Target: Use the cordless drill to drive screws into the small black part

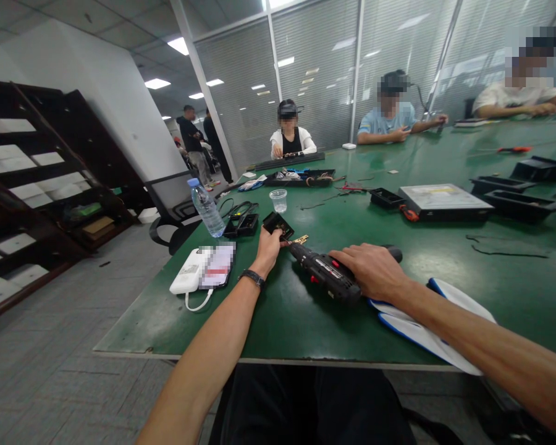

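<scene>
My left hand (270,246) grips a small black box (278,226) with open side tilted towards me, just above the green table. Closed around the handle of a black cordless screwdriver (324,269) is my right hand (373,267). The tool lies on its side in the air, its nose pointing left at the box, close to my left fingertips. Whether its bit touches the box is too small to tell. By the tool's nose are brass-coloured metal pieces (301,239). Under my right forearm lie white gloves with blue edges (426,327).
On the green table (167,334), a water bottle (206,207), plastic cup (278,201), phone (217,266) and white power bank (188,271) stand left. An optical drive (445,201) and several black trays (523,201) lie right. Several people sit across the table.
</scene>
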The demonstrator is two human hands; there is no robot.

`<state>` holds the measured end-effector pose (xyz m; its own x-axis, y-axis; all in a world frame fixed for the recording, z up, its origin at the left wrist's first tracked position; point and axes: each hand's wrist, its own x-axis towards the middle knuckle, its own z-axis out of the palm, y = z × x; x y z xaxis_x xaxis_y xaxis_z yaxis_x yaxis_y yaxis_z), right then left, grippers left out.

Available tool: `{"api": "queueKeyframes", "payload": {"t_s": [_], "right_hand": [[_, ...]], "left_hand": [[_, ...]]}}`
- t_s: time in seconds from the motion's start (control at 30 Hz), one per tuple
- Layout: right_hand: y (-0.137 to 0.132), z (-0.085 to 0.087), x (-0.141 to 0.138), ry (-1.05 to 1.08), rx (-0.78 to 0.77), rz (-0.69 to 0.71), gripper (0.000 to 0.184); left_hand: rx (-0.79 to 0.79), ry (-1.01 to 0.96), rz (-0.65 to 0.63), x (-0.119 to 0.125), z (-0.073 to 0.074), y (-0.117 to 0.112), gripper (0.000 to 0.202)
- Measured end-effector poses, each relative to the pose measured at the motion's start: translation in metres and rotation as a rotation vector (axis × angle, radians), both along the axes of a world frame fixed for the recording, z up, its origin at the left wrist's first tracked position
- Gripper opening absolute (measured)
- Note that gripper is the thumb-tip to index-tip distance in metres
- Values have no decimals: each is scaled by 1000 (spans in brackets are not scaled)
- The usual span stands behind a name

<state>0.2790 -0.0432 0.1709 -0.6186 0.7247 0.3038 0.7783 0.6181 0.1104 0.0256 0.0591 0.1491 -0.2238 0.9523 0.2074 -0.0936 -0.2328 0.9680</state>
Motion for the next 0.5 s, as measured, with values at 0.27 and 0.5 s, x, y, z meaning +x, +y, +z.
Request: {"api": "queueKeyframes", "payload": {"t_s": [0.27, 0.5], "right_hand": [[0, -1, 1, -2, 20, 5, 41], [0, -1, 1, 1, 27, 11, 41]], "left_hand": [[-26, -65, -40, 0, 2, -2, 30], [-38, -75, -25, -1, 1, 0, 29]]}}
